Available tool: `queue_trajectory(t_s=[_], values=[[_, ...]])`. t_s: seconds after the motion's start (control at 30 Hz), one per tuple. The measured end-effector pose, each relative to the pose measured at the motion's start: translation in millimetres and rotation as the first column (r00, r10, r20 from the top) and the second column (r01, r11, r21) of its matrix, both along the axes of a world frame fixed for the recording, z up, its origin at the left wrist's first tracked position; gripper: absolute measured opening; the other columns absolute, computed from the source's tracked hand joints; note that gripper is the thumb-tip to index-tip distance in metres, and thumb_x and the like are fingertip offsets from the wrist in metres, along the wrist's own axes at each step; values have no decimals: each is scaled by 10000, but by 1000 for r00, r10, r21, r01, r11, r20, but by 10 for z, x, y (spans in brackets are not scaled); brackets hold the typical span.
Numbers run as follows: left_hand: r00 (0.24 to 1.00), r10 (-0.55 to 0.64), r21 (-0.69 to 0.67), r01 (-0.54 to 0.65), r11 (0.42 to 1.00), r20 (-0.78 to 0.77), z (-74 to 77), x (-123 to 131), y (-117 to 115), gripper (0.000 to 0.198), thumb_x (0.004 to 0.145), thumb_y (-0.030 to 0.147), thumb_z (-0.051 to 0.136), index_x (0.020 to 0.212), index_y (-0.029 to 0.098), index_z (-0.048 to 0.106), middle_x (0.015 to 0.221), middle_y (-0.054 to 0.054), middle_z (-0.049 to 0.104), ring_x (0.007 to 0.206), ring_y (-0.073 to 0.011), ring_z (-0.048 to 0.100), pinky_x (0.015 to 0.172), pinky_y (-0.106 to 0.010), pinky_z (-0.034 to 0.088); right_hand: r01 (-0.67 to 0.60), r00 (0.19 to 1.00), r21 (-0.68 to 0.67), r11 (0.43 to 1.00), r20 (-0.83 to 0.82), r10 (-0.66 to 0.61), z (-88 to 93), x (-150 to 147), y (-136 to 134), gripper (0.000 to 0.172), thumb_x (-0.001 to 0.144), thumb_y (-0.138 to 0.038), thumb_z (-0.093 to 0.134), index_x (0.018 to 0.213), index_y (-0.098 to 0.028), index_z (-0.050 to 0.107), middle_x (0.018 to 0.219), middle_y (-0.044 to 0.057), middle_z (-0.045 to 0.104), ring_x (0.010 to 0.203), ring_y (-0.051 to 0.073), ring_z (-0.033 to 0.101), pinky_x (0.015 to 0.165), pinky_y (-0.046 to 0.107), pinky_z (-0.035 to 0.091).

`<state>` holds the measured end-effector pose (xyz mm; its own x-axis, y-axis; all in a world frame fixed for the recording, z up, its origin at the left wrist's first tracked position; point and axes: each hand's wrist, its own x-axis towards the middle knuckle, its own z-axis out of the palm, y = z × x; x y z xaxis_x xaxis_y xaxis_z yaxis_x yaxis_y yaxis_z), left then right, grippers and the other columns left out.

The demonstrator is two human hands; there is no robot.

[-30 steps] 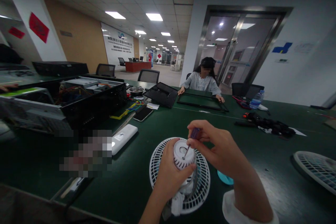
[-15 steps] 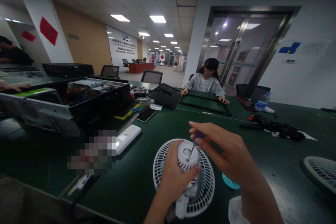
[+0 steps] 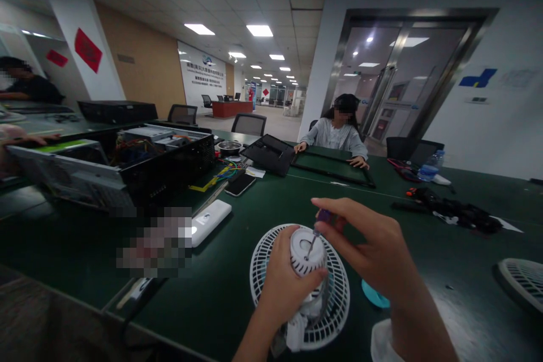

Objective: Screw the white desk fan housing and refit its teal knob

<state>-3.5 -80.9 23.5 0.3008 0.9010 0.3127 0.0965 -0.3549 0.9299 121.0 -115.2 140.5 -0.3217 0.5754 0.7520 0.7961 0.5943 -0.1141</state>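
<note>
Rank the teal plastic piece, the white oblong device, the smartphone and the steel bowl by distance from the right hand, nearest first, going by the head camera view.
From the right hand:
1. Teal plastic piece: just below the hand.
2. White oblong device: well to its left.
3. Smartphone: left, beyond the white device.
4. Steel bowl: farthest, left and beyond the smartphone.

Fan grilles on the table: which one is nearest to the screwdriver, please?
The white grille directly under the screwdriver and the housing in the left hand; the other grille lies apart, at the right edge of the view.
</note>
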Motion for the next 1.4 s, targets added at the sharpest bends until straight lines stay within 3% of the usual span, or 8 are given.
queue_trajectory(t_s=[0.1,0.27,0.47,0.67,0.87,1.03,1.23,1.4], values=[[1000,20,13,-20,1000,2,-3,6,-3,606,649,200,688,1195,203,424,1212,-80,497,1142,-267,460,997,-415,333,52,999,77,996,-7,-51,-18,-28,32,139,837,-223,558,938,-151,621,760,46,657,699,150,631,630,265,519],[1000,11,16,-11,1000,4,25,4,-4,603,647,184,690,1190,203,429,1206,-78,509,1140,-264,466,1004,-414,331,0,998,18,1000,-57,1,-26,-21,20,232,859,-140,479,1056,-180,596,958,64,687,858,158,646,739,282,524],[1000,16,50,-16,999,8,9,12,-2,592,657,205,693,1188,199,430,1197,-78,515,1129,-260,475,989,-403,341,71,997,153,986,-32,-67,-42,-54,44,115,836,-223,562,901,-167,637,727,40,638,675,155,603,609,274,501],[1000,10,50,-10,999,0,10,4,-10,585,660,219,696,1183,192,435,1188,-80,518,1118,-261,483,984,-410,346,-26,997,22,999,-72,27,-33,-46,10,273,872,-114,450,1099,-172,589,1025,72,670,938,154,623,802,285,510],[1000,13,52,-14,999,21,27,9,-10,591,657,227,706,1184,201,440,1177,-78,532,1109,-264,495,973,-409,360,70,996,133,989,-64,-62,-45,-87,23,120,840,-224,555,895,-177,650,754,45,647,697,155,615,627,275,514],[1000,12,59,-13,998,25,24,5,-12,592,648,201,704,1180,193,443,1195,-86,521,1132,-268,479,994,-419,342,-2,994,52,999,-108,8,-52,-87,24,285,869,-119,442,1098,-166,605,987,84,668,914,167,621,785,311,517],[1000,6,51,-7,999,29,36,3,-20,576,662,218,698,1179,194,443,1168,-84,541,1095,-274,501,960,-426,368,38,995,118,992,-100,-27,-43,-105,7,149,837,-218,553,940,-182,655,786,51,651,727,158,618,641,280,518],[1000,6,45,-7,999,22,29,8,-16,594,651,200,701,1184,196,437,1189,-84,526,1115,-272,489,976,-422,354,-27,993,48,998,-114,32,-41,-109,13,254,871,-140,463,1073,-172,612,961,74,677,880,158,627,759,290,511]])
